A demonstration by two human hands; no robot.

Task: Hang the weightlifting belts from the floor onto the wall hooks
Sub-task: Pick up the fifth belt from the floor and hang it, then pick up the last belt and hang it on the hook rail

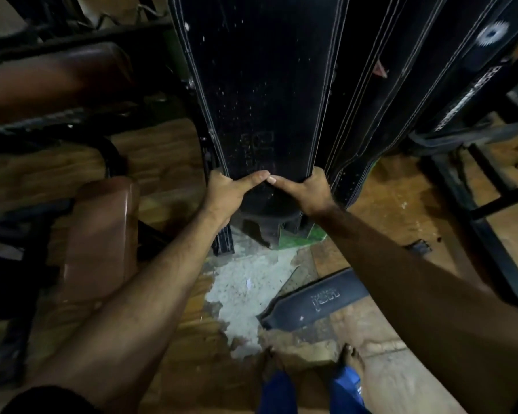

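Note:
A wide black weightlifting belt with white stitching hangs down in front of me. My left hand grips its lower left edge and my right hand grips its lower right edge, thumbs meeting across the front. More black belts hang beside it on the right. Another black belt lies flat on the floor near my bare feet. The hooks above are out of frame.
A brown padded bench stands at the left, with another brown pad behind it. Black metal frame bars run along the right. The wooden floor has a broken patch of bare concrete in the middle.

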